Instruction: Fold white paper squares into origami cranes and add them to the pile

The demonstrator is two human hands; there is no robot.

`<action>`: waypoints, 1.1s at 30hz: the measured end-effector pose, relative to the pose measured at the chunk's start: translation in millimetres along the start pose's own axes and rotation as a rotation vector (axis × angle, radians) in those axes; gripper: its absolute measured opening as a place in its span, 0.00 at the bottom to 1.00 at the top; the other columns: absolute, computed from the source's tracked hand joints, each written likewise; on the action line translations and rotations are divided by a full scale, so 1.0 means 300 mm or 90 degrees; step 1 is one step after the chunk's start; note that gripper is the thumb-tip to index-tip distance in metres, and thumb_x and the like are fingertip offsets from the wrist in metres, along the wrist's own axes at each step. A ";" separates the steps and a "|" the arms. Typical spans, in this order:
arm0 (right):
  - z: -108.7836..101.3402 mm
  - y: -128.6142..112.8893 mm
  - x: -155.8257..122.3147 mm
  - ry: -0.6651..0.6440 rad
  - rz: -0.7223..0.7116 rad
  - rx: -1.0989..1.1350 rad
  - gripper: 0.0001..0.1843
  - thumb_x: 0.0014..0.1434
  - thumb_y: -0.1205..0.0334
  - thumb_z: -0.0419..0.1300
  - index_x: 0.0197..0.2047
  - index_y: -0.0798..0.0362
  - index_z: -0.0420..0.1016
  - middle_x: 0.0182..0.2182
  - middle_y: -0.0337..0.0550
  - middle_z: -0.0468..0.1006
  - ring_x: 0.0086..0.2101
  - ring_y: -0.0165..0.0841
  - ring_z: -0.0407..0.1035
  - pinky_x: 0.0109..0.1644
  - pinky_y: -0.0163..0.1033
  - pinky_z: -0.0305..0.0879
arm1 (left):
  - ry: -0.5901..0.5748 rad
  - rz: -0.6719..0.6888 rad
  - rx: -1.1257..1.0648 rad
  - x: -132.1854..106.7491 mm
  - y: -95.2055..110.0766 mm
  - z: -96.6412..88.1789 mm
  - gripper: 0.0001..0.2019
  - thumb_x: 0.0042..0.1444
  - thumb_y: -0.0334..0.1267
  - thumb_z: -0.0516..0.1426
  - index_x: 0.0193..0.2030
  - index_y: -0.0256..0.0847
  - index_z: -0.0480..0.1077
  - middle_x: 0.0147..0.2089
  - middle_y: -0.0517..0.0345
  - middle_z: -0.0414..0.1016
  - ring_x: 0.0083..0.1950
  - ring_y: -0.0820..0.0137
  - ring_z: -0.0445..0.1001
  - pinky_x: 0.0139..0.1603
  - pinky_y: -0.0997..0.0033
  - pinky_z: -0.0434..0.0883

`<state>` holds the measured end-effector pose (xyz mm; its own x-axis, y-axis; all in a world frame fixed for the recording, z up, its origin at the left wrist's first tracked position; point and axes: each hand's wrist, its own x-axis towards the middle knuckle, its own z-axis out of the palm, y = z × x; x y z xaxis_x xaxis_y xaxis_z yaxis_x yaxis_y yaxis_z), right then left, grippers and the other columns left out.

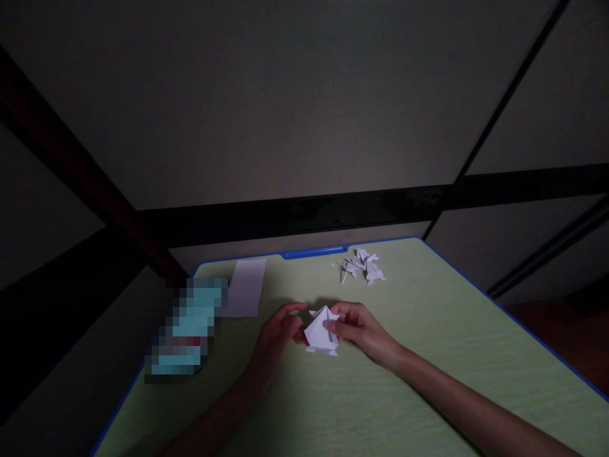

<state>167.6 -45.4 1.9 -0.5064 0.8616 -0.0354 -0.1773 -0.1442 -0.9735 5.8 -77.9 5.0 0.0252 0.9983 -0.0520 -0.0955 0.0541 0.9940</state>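
Observation:
A white folded-paper frog (321,331) is held up in front of me over the table, its pointed end away from me and small feet sticking out at its corners. My right hand (358,327) pinches its right side, with the thumb on top and the fingers behind. At the frog's left edge is my left hand (284,325), its index finger stretched out and apart from the thumb. Its lower fingers are curled close to the paper edge, partly hidden; whether they touch it I cannot tell.
Several white folded-paper figures (368,266) lie together at the back of the green table (451,317). A flat white paper sheet (246,289) rests at the back left, beside a blurred-out turquoise object (188,330). A blue strip (314,252) edges the far side, below a panelled wall.

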 end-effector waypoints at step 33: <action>0.029 0.002 -0.008 0.008 -0.017 -0.040 0.13 0.41 0.56 0.63 0.20 0.57 0.67 0.16 0.33 0.66 0.17 0.22 0.57 0.22 0.30 0.52 | -0.051 0.056 0.112 -0.028 -0.018 0.028 0.27 0.31 0.27 0.62 0.43 0.38 0.61 0.24 0.65 0.66 0.25 0.74 0.65 0.25 0.78 0.61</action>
<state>161.4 -51.7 3.4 -0.4915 0.8708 -0.0114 -0.1371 -0.0903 -0.9864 14.4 -86.7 0.9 0.1041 0.9939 0.0373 0.0737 -0.0452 0.9963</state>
